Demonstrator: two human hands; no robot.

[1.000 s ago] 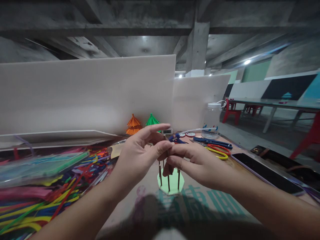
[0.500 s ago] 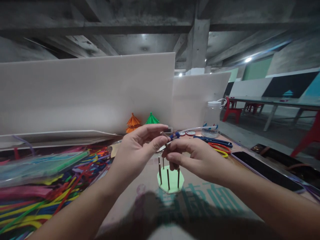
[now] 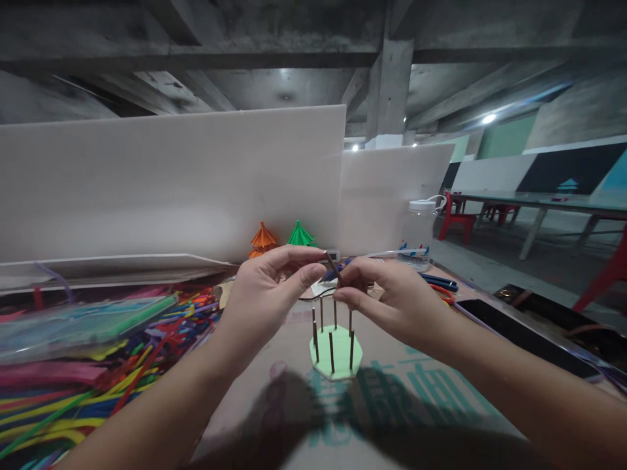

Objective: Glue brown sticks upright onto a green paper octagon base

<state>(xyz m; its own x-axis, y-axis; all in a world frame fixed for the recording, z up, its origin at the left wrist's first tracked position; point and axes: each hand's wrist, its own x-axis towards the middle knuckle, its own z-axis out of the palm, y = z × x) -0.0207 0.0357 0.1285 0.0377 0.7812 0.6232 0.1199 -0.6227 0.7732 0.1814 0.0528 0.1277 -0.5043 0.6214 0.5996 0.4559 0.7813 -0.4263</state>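
A thin brown stick (image 3: pixel 333 266) slants between my two hands, above a pale green many-sided base (image 3: pixel 337 356). Its lower end is pinched in the fingers of my right hand (image 3: pixel 379 284). My left hand (image 3: pixel 277 277) has thumb and forefinger apart, with the forefinger's tip at the stick's upper end; whether it touches is unclear. Several similar brown sticks stand upright around the rim of the base, which lies on the printed tabletop (image 3: pixel 392 418) below my hands.
Colourful fuzzy strips (image 3: pixel 44 418) and a clear case (image 3: pixel 88 326) lie at left. Orange (image 3: pixel 263 238) and green (image 3: pixel 298 234) cone-shaped pieces stand before a white board (image 3: pixel 171 176). A water jug (image 3: pixel 417 235), blue-handled tool (image 3: pixel 438 282) and phone (image 3: pixel 524 336) are at right.
My right hand has shifted slightly up and right, baring more of the stick and the standing sticks behind. My left hand's thumb and forefinger no longer overlap the stick's end as much.
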